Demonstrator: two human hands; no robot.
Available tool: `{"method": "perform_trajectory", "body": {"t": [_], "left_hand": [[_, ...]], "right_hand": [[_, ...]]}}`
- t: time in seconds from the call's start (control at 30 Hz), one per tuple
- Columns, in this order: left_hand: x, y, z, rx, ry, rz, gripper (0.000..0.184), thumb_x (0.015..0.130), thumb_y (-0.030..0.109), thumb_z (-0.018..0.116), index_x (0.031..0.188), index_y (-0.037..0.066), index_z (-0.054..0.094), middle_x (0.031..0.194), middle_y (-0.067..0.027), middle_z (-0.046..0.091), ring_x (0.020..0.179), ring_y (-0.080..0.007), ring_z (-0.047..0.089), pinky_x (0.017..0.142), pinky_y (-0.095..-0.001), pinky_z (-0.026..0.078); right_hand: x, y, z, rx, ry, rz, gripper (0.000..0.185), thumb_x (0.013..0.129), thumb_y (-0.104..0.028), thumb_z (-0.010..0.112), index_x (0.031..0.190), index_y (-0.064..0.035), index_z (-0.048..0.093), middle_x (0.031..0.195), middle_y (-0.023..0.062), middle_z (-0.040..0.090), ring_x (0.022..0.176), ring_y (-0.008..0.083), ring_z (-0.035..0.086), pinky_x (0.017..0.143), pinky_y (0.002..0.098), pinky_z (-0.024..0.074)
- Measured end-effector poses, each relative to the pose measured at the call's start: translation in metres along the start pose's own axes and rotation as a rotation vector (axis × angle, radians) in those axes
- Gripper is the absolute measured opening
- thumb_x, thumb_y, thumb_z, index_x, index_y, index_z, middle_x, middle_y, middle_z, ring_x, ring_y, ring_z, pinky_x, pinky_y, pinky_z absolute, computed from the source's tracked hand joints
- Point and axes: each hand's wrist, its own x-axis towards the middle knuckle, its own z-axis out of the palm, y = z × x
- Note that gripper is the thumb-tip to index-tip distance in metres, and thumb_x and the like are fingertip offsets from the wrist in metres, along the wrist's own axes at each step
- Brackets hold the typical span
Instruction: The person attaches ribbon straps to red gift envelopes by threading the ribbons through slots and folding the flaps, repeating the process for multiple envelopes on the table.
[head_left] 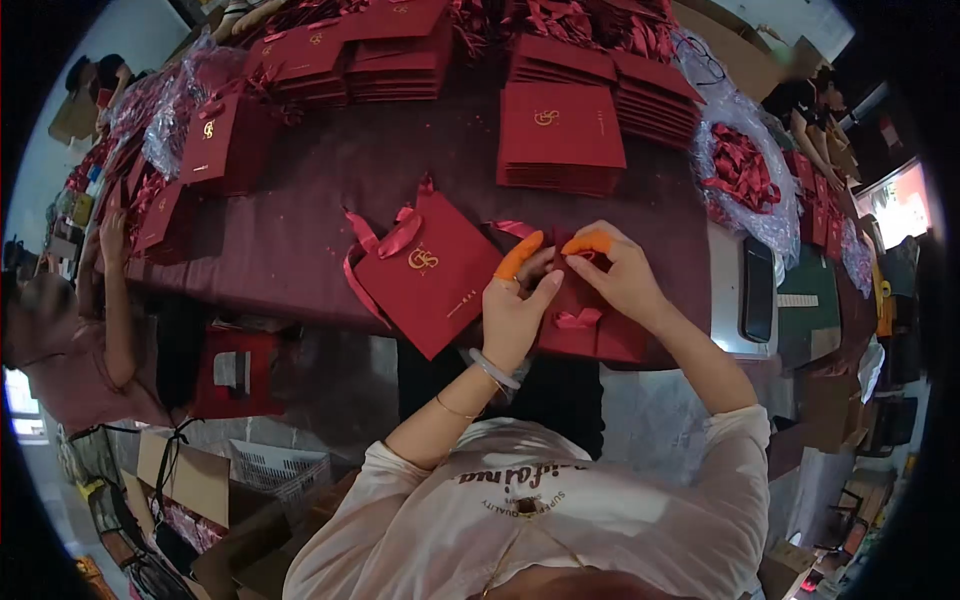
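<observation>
Both hands work at the top edge of a red paper gift bag (pixel 620 338) at the table's near edge. My left hand (pixel 512 310), an orange cover on its index finger, is closed at the bag's left side, thumb and fingers pinching its edge. Just right of it, my right hand (pixel 618 268), also with an orange finger cover, pinches a thin red ribbon at the bag; its fingertips partly hide it. A ribbon bow (pixel 578 319) shows lower on the bag. Left of my hands lies another red gift bag (pixel 425 285) with gold lettering and a loose ribbon handle (pixel 395 236).
Stacks of red gift bags (pixel 560 140) stand at the back, with more bags (pixel 400 62) to their left. Clear plastic holding red ribbons (pixel 740 170) is at the right, near a black phone (pixel 757 290). A co-worker (pixel 85 350) sits at the left.
</observation>
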Motion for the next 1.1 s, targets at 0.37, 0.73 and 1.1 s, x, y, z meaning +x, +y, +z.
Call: {"method": "perform_trajectory", "body": {"t": [0.37,0.73,1.1], "left_hand": [[0.02,0.013,0.016,0.883,0.013,0.384,0.038,0.066,-0.008,0.062,0.103,0.002,0.06,0.091,-0.014,0.06,0.083,-0.0293,0.057,0.077,-0.0362,0.047],[0.042,0.03,0.009,1.268,-0.294,0.344,0.025,0.069,-0.004,0.055,0.094,-0.006,0.058,0.078,-0.0233,0.059,0.078,-0.0366,0.058,0.072,-0.0406,0.049],[0.047,0.051,-0.005,1.507,-0.539,0.292,0.012,0.07,0.0,0.057,0.081,-0.002,0.056,0.077,-0.0198,0.059,0.082,-0.037,0.057,0.074,-0.0442,0.045]], "right_hand": [[-0.02,0.037,-0.003,0.657,0.054,0.017,0.031,0.092,-0.02,0.046,0.098,0.0054,0.062,0.104,0.0041,0.055,0.091,0.0104,0.052,0.081,0.0224,0.0382],[-0.014,0.036,0.003,0.845,0.236,0.021,0.038,0.097,-0.023,0.035,0.12,0.0035,0.05,0.112,0.0106,0.055,0.106,0.0166,0.051,0.096,0.0294,0.0365],[-0.009,0.038,0.01,0.75,0.221,0.079,0.038,0.098,-0.026,0.036,0.117,0.0014,0.054,0.105,0.0082,0.058,0.097,0.0147,0.054,0.09,0.0277,0.0404]]}}
